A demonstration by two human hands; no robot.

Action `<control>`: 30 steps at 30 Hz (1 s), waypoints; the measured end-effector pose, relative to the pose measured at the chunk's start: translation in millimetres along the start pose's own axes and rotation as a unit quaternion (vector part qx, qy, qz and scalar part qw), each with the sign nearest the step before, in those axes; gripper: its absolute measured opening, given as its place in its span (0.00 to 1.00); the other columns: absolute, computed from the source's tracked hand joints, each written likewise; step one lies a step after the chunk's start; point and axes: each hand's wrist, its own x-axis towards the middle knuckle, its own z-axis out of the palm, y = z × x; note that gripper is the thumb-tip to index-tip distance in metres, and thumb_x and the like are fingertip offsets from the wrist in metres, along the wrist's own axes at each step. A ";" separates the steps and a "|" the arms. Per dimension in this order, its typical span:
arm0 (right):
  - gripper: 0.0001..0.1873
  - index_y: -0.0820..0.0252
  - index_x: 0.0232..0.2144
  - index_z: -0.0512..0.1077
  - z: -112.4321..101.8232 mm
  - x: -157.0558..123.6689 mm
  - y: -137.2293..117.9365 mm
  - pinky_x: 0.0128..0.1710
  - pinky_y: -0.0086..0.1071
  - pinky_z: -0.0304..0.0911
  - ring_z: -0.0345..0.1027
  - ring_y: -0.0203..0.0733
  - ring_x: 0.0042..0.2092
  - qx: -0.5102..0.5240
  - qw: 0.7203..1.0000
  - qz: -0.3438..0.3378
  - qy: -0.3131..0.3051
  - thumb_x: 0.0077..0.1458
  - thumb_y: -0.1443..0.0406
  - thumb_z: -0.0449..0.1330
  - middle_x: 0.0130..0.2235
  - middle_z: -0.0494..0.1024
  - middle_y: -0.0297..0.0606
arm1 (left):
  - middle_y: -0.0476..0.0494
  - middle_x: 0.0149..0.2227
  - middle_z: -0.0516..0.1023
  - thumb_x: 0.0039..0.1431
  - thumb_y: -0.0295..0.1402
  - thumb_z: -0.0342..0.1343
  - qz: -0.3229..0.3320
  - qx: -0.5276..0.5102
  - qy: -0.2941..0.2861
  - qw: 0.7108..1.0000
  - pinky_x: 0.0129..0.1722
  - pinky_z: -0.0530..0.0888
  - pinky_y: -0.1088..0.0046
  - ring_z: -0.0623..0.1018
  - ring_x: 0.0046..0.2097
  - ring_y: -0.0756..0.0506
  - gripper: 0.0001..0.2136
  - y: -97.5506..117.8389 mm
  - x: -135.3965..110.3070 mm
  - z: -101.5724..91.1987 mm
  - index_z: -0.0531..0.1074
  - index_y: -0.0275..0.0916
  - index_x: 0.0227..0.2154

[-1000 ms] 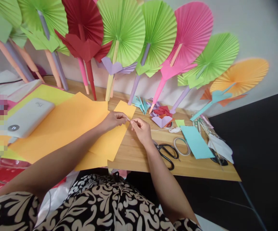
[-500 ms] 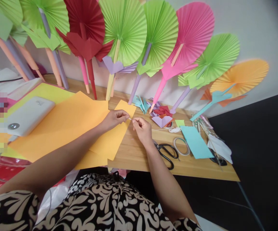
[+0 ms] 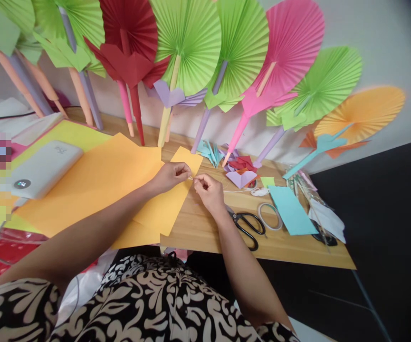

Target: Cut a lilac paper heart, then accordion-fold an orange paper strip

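Note:
My left hand [image 3: 174, 175] is closed in a pinch above the narrow orange-yellow paper [image 3: 173, 204]. Facing it, fingertips nearly touching, my right hand [image 3: 208, 190] is pinched too, over the bare wood just off that paper's edge. Between the fingertips shows a thin whitish strand [image 3: 191, 177], too small to make out well. A white string leads from behind my right hand to a small wound bundle of string [image 3: 260, 192]. Black-handled scissors [image 3: 250, 223] lie beside my right wrist, their blades partly hidden by it.
Pleated paper fans [image 3: 187, 42] on rolled stems lean along the wall. Folded paper pieces [image 3: 241, 171] are heaped behind my right hand. Further right lie a tape roll [image 3: 269, 216] and a blue paper [image 3: 292, 211]. A white power bank [image 3: 52, 166] rests on orange paper [image 3: 101, 185] at left.
The view has shifted slightly. Both hands stay in nearly the same place, still pinching; the strand between the fingertips looks thinner, and the right fingers have turned a little.

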 end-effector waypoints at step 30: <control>0.16 0.61 0.47 0.77 -148.0 -44.3 39.3 0.57 0.46 0.59 0.66 0.55 0.55 -0.351 0.936 -0.011 0.000 0.61 0.64 0.55 0.52 0.78 0.49 | 0.47 0.26 0.76 0.59 0.41 0.62 -0.026 -0.188 -0.025 0.981 0.23 0.72 0.77 0.76 0.25 0.49 0.15 -12.3 -0.5 4.1 0.65 0.37 0.30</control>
